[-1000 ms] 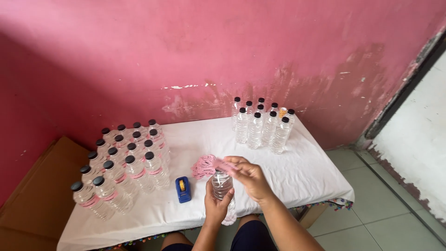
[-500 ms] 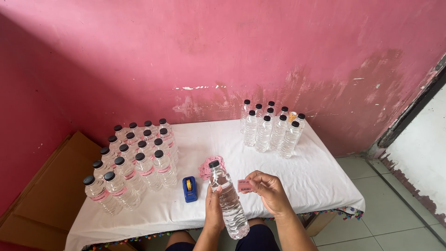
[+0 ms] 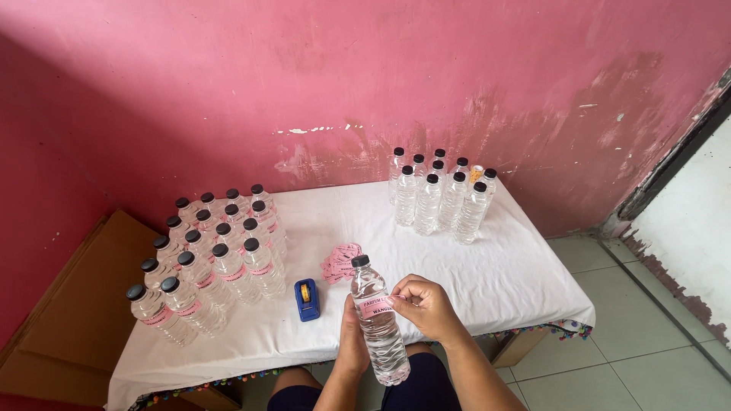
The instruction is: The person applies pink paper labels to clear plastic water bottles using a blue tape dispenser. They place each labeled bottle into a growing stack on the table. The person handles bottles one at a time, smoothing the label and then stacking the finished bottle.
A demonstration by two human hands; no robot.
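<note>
The left hand (image 3: 352,342) is wrapped around the back of a clear plastic bottle with a black screw cap (image 3: 378,320), gripping it at mid-height and holding it upright with a slight tilt, above the near edge of the bench (image 3: 518,281), which is covered in a white cloth. The right hand (image 3: 426,306) is pinched at the bottle's upper part, its fingertips (image 3: 396,298) pressing a small pink paper label (image 3: 373,307) against the clear wall just below the shoulder. So both hands are closed in a grasp, the left on the bottle, the right on the label.

On the cloth just beyond the bottle lies a loose heap of pink paper labels (image 3: 340,262), and beside that, to its left, stands a small blue tape dispenser (image 3: 307,298).

Further left a large cluster of clear black-capped bottles with pink labels (image 3: 209,255) stands in rows, filling the left part of the bench. At the far right corner stands a smaller group of clear black-capped bottles without labels (image 3: 442,198), well apart from the labelled ones.

A flattened brown cardboard sheet (image 3: 84,312) leans by the bench's left end. Behind everything rises a pink, worn painted wall (image 3: 304,76), and grey floor tiles (image 3: 632,327) show to the right.
</note>
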